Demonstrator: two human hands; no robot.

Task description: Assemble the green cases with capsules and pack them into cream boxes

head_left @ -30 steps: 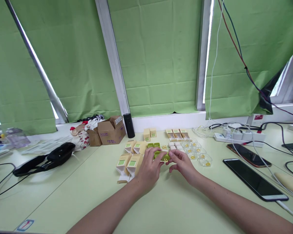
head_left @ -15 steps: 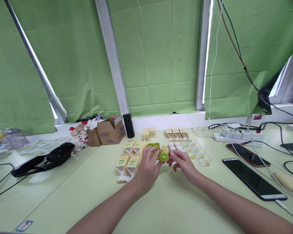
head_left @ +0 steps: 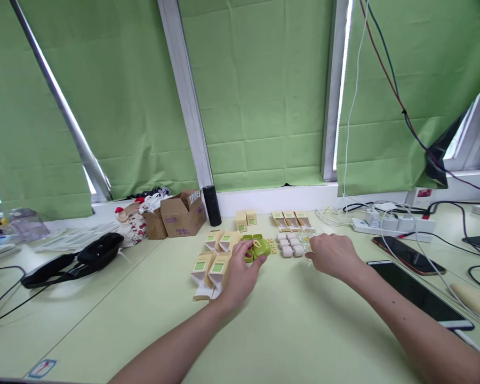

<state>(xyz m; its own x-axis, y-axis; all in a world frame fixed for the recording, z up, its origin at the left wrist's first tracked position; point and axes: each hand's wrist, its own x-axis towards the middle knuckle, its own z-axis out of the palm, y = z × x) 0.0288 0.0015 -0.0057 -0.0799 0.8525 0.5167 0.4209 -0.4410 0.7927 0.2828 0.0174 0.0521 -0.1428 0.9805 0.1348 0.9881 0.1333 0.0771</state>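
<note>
My left hand (head_left: pixel 242 272) grips a small rounded green case (head_left: pixel 263 247) with a pale loop on it, fingers on top and thumb at the near side. Behind and beside it sit other green cases (head_left: pixel 247 237). My right hand (head_left: pixel 335 256) is over the clear plastic cups (head_left: pixel 307 236) with yellow centres, its fingers curled; the hand hides most of the cups and whatever its fingertips hold. Pale pinkish-white rounded blocks (head_left: pixel 287 251) lie in rows between my hands. Small yellow pieces (head_left: pixel 272 245) lie just left of those blocks.
Open cream cartons (head_left: pixel 202 268) with green labels stand left of my left hand, and more cartons (head_left: pixel 290 220) stand at the back. A cardboard box (head_left: pixel 182 216) and black cylinder (head_left: pixel 212 206) are by the wall. Phones (head_left: pixel 418 293), cables and a power strip (head_left: pixel 392 226) occupy the right.
My right hand has left the green case and moved right to the clear cups. My left hand keeps the case, now lower and slightly left, with its loop showing.
</note>
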